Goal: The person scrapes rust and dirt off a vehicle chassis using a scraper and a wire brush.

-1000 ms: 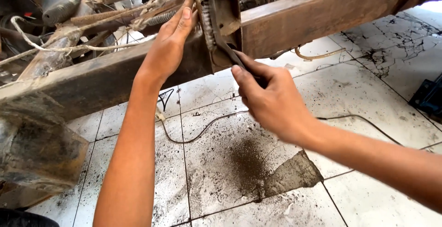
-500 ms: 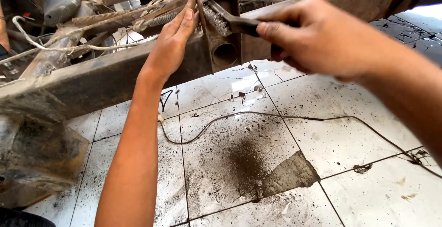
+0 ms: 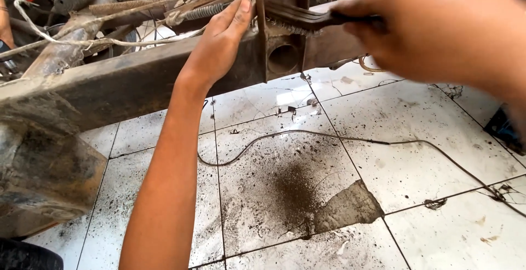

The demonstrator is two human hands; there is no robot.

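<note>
My right hand (image 3: 438, 26) is smeared by motion blur, so I can't make out its fingers, and its forearm runs off the right edge. It covers the handle end of the wire brush (image 3: 307, 18). The bristles (dark against rust) are too fine to count. The rusty frame beam (image 3: 126, 83) is cut off at both sides. At the far right, a dark object (image 3: 507, 130) is clipped by the edge; I can't tell what it is.

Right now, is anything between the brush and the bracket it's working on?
Nothing visible. The right hand holds the wire brush, whose bristles already sit inside the open face of the rusty bracket. The left hand rests flat on the beam beside the bracket, left of the brush's path.
</note>
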